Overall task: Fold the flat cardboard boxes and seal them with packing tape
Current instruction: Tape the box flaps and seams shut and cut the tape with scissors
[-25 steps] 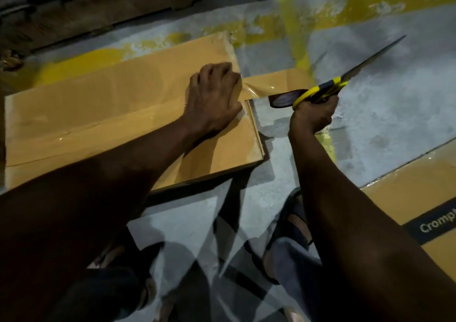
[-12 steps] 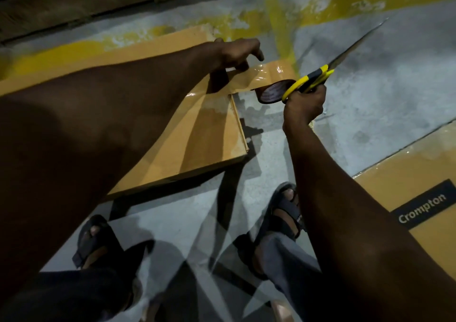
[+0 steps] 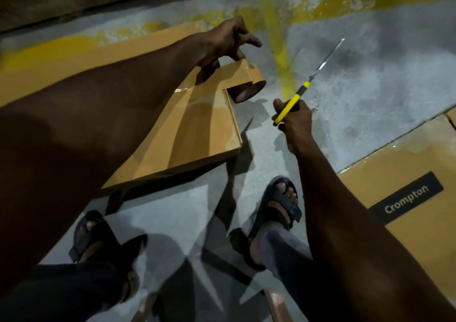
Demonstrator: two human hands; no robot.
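Your right grip (image 3: 293, 119) is closed round the yellow-handled blade (image 3: 299, 94), tip pointing up and away over the floor. Your left grip (image 3: 228, 41) is curled above the tape strip (image 3: 243, 71) where it runs off the end of the box (image 3: 202, 124). Can't tell if it's pinching the strip or only over it. The tape roll (image 3: 246, 91) sits at the strip's end, just past the box edge, uncut.

Risks, my read:
- The blade is well apart from the strip, so you'll swing it in toward your left fingers. Cut near the roll.
- A slack strip will fold on itself or stick to the floor.
- The roll's weight could peel the strip off the seam.

Surface: bare concrete floor (image 3: 370, 87) with worn yellow paint lines (image 3: 277, 50). A second box (image 3: 394, 168) with a Crompton label (image 3: 407, 198) lies to the right. Your sandalled feet (image 3: 278, 203) are near the box.
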